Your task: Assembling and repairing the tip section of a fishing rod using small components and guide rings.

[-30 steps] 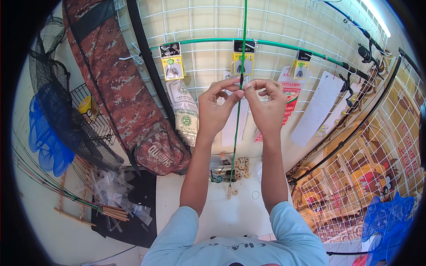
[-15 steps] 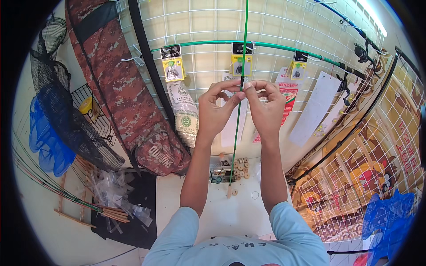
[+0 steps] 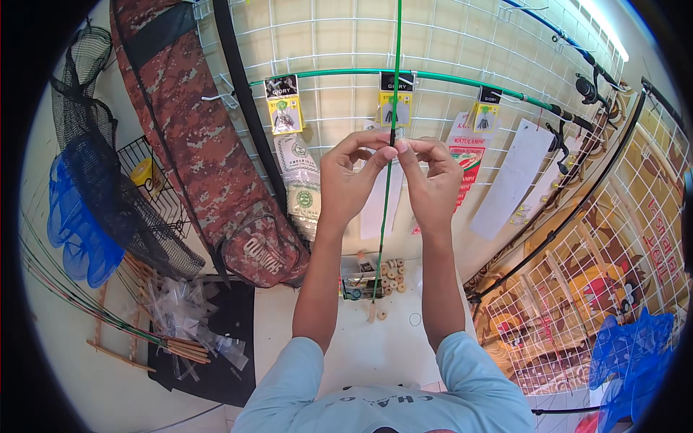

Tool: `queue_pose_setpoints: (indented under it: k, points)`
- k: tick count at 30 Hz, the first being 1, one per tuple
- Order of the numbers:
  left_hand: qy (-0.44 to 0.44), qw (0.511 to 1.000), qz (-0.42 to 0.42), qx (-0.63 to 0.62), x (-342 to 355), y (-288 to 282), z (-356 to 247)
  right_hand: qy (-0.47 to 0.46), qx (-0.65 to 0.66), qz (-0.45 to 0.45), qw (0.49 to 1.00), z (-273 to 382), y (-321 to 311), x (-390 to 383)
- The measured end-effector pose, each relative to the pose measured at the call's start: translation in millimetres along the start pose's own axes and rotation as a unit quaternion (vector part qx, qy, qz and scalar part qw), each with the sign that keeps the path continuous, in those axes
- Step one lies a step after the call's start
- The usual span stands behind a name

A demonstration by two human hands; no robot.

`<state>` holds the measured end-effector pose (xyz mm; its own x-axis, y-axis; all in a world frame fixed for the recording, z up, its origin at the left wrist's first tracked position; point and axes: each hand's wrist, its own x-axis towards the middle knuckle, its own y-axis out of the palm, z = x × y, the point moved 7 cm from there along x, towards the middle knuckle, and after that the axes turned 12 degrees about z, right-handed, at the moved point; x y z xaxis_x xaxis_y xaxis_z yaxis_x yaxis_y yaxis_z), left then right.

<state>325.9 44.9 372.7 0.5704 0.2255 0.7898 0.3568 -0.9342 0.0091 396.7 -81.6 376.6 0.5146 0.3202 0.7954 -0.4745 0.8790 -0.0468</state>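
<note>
A slim green fishing rod (image 3: 387, 206) stands nearly upright in front of me, its short pale handle (image 3: 372, 312) low over the white table. My left hand (image 3: 348, 180) is closed, with thumb and fingers pinching the rod at a dark band (image 3: 393, 134). Just to the right, my right hand (image 3: 433, 184) is closed too, its thumb and forefinger pressed together against the same spot and nearly meeting the left thumb. Whatever lies between the right fingertips is too small to make out.
A white wire grid (image 3: 332, 43) carries a horizontal green rod (image 3: 462, 76) and small hanging packets (image 3: 286, 115). A camouflage rod bag (image 3: 195, 144) leans at left. Cork rings (image 3: 393, 274) sit on the white table (image 3: 303, 368); thin rods (image 3: 130, 325) lie at lower left.
My hands stay at the rod's dark band, with the right hand shifted slightly left and its fingers drawn closer to the left thumb. The rod has barely moved.
</note>
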Motion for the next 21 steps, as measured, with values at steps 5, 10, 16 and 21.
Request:
queue_pose_setpoints:
  k: [5,10,16,21]
  points:
    - [0.017,0.997,-0.013,0.079,0,1,-17,-0.006,0.012,0.0,1.0,-2,-1,0]
    - [0.046,0.992,-0.031,0.117,-2,0,-24,-0.018,0.018,0.01,1.0,1,1,3]
    - [0.069,0.989,-0.033,0.13,-3,-3,-26,-0.03,0.041,0.023,0.998,0,4,4]
    - [0.084,0.986,-0.026,0.138,-3,-4,-25,-0.034,0.061,0.03,0.997,-3,4,4]
